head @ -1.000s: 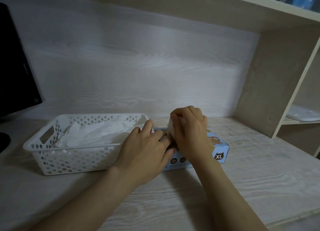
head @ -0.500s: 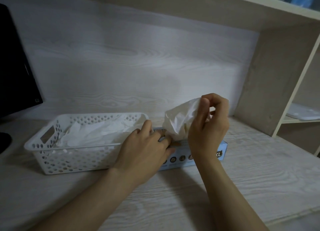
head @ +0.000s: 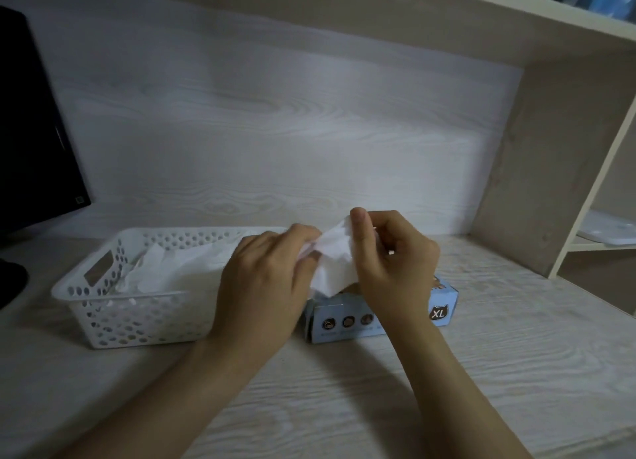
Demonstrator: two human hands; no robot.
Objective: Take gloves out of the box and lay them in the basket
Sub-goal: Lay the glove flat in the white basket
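Frame centre: glove [head: 335,262] pinched by left hand [head: 265,279] and right hand [head: 392,262] above box [head: 344,321] | judged light, limp, slippery | best held at an edge | basket [head: 103,307] lower left

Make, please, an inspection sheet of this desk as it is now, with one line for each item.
Surface: pale wood-grain desk.
Job's things: white perforated basket at left with white gloves in it; blue box marked XL to its right; one white glove held over the box.
Clutter: dark monitor at far left.
Grippers: left hand and right hand both pinch the held glove.
Cables: nothing seen.
Surroundings: wood back panel; shelf unit at right, a white object on its lower shelf.
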